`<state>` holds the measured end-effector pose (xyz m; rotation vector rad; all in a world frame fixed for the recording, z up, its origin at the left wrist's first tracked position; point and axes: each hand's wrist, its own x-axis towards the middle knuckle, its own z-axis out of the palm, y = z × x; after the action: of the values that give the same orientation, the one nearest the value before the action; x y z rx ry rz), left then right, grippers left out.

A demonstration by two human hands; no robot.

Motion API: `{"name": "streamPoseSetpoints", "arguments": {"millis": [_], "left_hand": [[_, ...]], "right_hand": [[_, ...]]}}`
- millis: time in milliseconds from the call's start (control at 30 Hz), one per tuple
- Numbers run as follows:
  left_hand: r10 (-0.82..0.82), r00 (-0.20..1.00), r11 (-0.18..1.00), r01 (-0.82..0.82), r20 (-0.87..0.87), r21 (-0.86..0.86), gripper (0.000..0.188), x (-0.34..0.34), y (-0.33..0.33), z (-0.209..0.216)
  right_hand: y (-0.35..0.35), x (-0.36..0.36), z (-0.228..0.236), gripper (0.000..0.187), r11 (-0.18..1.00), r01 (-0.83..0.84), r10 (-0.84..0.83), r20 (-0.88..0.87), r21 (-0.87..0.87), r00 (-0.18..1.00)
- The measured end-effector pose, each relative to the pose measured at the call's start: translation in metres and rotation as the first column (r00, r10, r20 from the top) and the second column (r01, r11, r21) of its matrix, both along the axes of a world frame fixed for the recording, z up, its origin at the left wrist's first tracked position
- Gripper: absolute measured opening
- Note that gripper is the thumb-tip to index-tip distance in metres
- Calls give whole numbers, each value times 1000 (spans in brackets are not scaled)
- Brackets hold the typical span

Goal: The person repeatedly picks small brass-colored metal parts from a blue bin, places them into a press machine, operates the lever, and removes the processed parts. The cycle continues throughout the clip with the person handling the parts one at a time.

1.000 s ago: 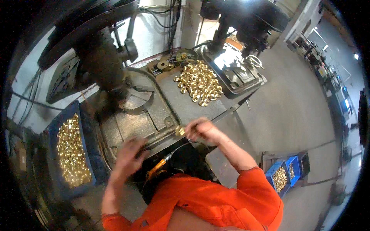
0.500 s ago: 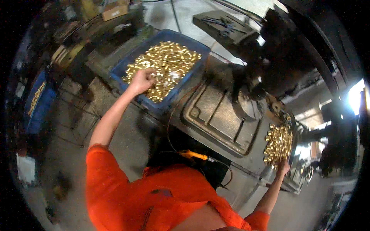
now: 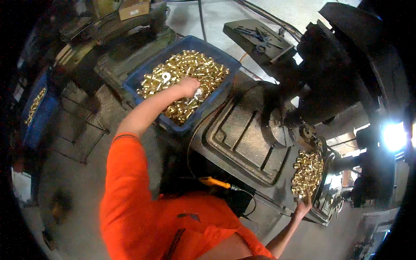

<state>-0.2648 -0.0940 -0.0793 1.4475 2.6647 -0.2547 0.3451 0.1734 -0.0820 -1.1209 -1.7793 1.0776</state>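
Observation:
My left hand (image 3: 189,87) is over the blue plastic bin (image 3: 130,86), its fingers curled down among a heap of small brass fittings (image 3: 190,60). What the fingers hold, if anything, is hidden. A small white piece (image 3: 198,92) shows right beside them. On the heap, left of that hand, lies a pale ring (image 3: 166,77). My right hand (image 3: 303,209) is at the near edge of a second pile of brass fittings (image 3: 308,173) on the right side of the machine table. Its fingers are apart and reach toward the nearest fittings.
Between the bin and the second pile lies a grooved metal machine table (image 3: 242,130), with a dark machine head (image 3: 320,73) beyond it. An orange-handled air gun (image 3: 214,182) hangs at the front edge. Tools lie on a metal plate (image 3: 242,27). Another blue bin (image 3: 37,117) stands far left.
My left hand has moved right across the heap, away from the pale ring, toward the white piece. My right hand stays by its pile, its fingers now more spread. The view has shifted slightly.

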Motion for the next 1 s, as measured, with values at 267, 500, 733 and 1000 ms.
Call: {"name": "streamPoseSetpoints", "arguments": {"millis": [267, 500, 733, 1000], "left_hand": [[-280, 958, 959, 276, -60, -70, 17, -2, 7, -16], [-286, 948, 954, 295, -137, 48, 12, -6, -4, 3], [-425, 407, 699, -421, 809, 579, 20, 93, -14, 97], [-527, -255, 842, -284, 810, 459, 23, 241, 5, 58]], "right_hand": [[-56, -3, 19, 39, 987, 137, -106, 318, -80, 942], [-62, -30, 44, 50, 973, -61, 11, 217, 222, 976], [-104, -113, 74, 47, 839, -533, 540, 52, -108, 840], [-122, -190, 62, 31, 354, -877, 800, -381, -326, 464]]}}
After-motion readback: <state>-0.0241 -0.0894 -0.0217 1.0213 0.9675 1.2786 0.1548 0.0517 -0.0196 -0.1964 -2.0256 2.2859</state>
